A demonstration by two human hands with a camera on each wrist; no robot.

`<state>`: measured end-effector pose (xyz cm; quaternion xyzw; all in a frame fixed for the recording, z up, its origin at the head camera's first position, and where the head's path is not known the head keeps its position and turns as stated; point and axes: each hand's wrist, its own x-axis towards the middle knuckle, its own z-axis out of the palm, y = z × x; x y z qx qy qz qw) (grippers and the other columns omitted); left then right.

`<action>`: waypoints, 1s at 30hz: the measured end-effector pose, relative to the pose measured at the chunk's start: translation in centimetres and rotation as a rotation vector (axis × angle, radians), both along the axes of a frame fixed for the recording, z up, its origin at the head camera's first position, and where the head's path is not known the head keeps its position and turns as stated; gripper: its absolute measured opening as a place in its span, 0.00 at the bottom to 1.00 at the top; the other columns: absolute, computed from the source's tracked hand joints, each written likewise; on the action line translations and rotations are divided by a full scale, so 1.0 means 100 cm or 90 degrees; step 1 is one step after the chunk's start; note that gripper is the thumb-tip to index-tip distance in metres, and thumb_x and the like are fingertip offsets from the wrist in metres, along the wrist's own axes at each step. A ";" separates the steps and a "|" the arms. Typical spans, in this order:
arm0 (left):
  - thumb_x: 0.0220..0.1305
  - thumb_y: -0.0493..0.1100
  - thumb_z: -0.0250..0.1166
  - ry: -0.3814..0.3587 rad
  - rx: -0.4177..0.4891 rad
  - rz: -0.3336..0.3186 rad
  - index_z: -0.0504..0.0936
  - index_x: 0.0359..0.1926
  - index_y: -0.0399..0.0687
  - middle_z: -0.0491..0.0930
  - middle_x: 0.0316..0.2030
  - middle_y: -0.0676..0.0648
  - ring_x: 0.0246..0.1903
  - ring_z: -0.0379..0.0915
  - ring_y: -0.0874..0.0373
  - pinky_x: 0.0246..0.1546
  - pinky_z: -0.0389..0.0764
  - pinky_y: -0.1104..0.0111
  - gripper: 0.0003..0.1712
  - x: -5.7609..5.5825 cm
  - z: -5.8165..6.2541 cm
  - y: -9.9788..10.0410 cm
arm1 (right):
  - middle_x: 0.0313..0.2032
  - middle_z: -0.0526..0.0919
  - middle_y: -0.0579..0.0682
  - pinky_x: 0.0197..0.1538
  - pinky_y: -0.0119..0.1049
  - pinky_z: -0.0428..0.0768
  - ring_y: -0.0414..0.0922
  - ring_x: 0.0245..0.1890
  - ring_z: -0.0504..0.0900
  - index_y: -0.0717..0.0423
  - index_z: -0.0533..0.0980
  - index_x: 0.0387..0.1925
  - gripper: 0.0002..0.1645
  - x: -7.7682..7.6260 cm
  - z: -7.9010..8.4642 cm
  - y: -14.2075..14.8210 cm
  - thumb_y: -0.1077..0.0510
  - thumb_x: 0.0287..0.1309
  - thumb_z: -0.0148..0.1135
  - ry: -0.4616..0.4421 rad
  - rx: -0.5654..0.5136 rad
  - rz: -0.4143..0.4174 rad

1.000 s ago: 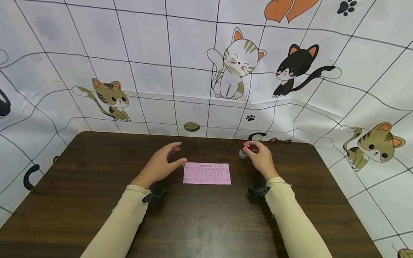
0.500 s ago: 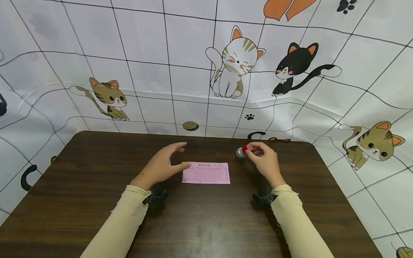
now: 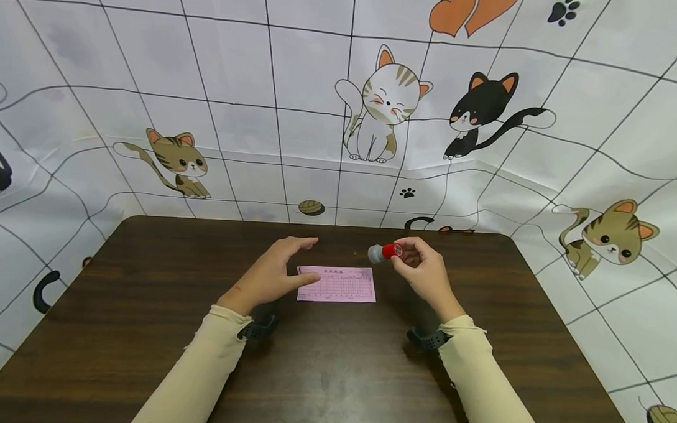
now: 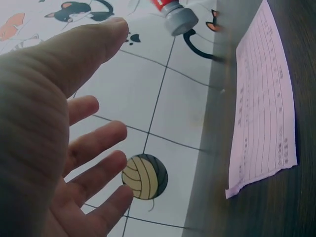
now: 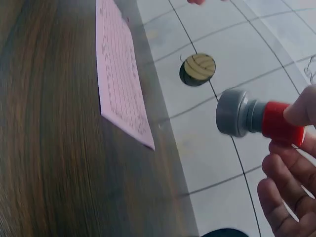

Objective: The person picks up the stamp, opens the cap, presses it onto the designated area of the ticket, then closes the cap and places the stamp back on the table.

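Note:
My right hand [image 3: 426, 270] pinches the red handle of a stamp [image 3: 385, 252] between thumb and fingers, up off the table. The stamp lies sideways, its wide grey capped end pointing left, as the right wrist view shows the stamp [image 5: 247, 116] closely. A pink printed form [image 3: 341, 285] with a ruled grid lies flat on the table between both hands. Over its left end is my left hand [image 3: 271, 274], fingers spread and holding nothing, the thumb overlapping the paper in the head view. In the left wrist view the form [image 4: 261, 108] shows a torn, slightly lifted edge.
The dark brown wooden table [image 3: 321, 373] ends at a far edge close beyond the hands. Behind and beside it hangs a white sheet [image 3: 299, 67] with black grid lines and printed cats.
My right hand has raised the stamp and tipped it from upright to sideways, moving it left toward the form. The left hand has shifted slightly right, its thumb now over the paper.

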<state>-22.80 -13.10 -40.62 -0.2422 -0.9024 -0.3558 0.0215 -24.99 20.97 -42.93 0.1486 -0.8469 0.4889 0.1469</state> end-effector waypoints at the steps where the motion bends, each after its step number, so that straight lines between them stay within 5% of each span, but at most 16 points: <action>1: 0.64 0.57 0.74 0.006 -0.001 -0.003 0.68 0.76 0.52 0.69 0.72 0.46 0.74 0.59 0.43 0.72 0.63 0.43 0.44 0.001 0.001 0.001 | 0.39 0.86 0.55 0.41 0.26 0.81 0.47 0.37 0.82 0.58 0.81 0.52 0.17 0.001 0.000 -0.002 0.65 0.61 0.71 0.003 -0.002 0.010; 7: 0.63 0.56 0.74 0.030 -0.003 -0.006 0.70 0.75 0.52 0.70 0.71 0.45 0.72 0.62 0.43 0.71 0.66 0.43 0.43 0.004 0.003 0.007 | 0.40 0.85 0.59 0.41 0.25 0.79 0.51 0.39 0.81 0.64 0.81 0.52 0.19 0.014 0.009 -0.017 0.71 0.58 0.70 0.036 0.000 0.049; 11: 0.64 0.56 0.74 0.022 -0.017 -0.013 0.69 0.75 0.52 0.70 0.70 0.47 0.71 0.64 0.46 0.70 0.69 0.45 0.42 0.007 0.002 0.013 | 0.39 0.85 0.60 0.42 0.32 0.83 0.50 0.39 0.83 0.68 0.80 0.50 0.18 0.030 0.026 -0.031 0.74 0.56 0.69 0.071 -0.010 0.072; 18: 0.63 0.56 0.75 0.017 -0.010 -0.027 0.71 0.74 0.56 0.73 0.67 0.49 0.68 0.68 0.49 0.67 0.73 0.48 0.41 0.013 0.001 0.024 | 0.40 0.86 0.50 0.44 0.40 0.85 0.42 0.40 0.83 0.56 0.81 0.52 0.21 0.024 0.003 -0.035 0.71 0.57 0.71 0.099 -0.037 0.138; 30: 0.62 0.54 0.76 0.043 0.006 -0.022 0.78 0.67 0.53 0.80 0.61 0.50 0.61 0.77 0.51 0.63 0.78 0.49 0.34 0.017 0.007 0.032 | 0.42 0.85 0.60 0.45 0.32 0.82 0.46 0.41 0.82 0.65 0.80 0.52 0.21 0.032 0.008 -0.055 0.76 0.56 0.68 0.083 -0.056 0.202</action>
